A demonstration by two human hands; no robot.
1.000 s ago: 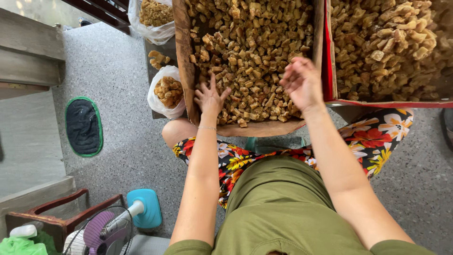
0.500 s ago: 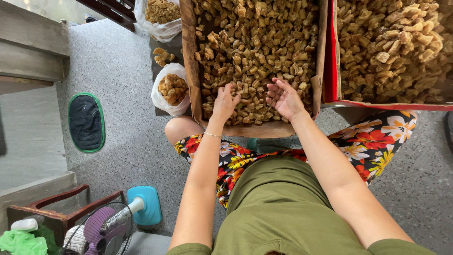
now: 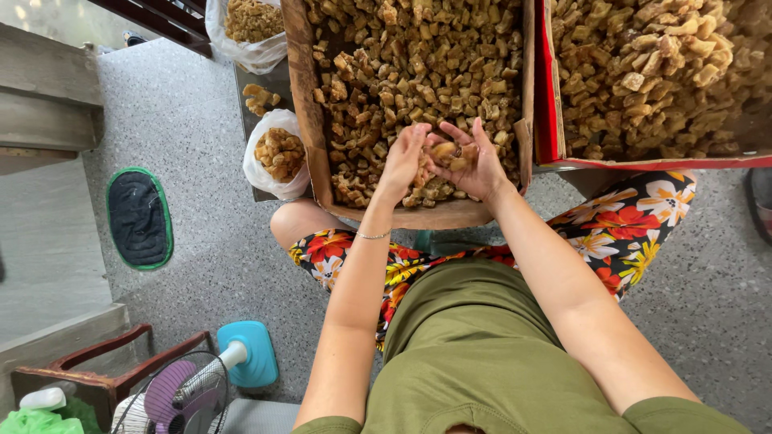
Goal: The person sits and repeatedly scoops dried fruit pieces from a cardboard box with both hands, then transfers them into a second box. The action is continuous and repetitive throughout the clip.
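At the centre of the frame my left hand (image 3: 400,165) and right hand (image 3: 474,161) are cupped together around a small scoop of brown chunks (image 3: 445,152), just above the near end of the wooden tray (image 3: 299,96). The tray is heaped nearly full, as is the red-edged box (image 3: 549,96) at upper right. Only the two small white bags (image 3: 277,153) at upper left hold any, so I judge most of the pile is still unsorted.

left hand (image 3: 400,161) + right hand (image 3: 473,161): cupped together around brown chunks (image 3: 444,151) | over wooden tray (image 3: 301,96) | red-edged box (image 3: 548,96) alongside
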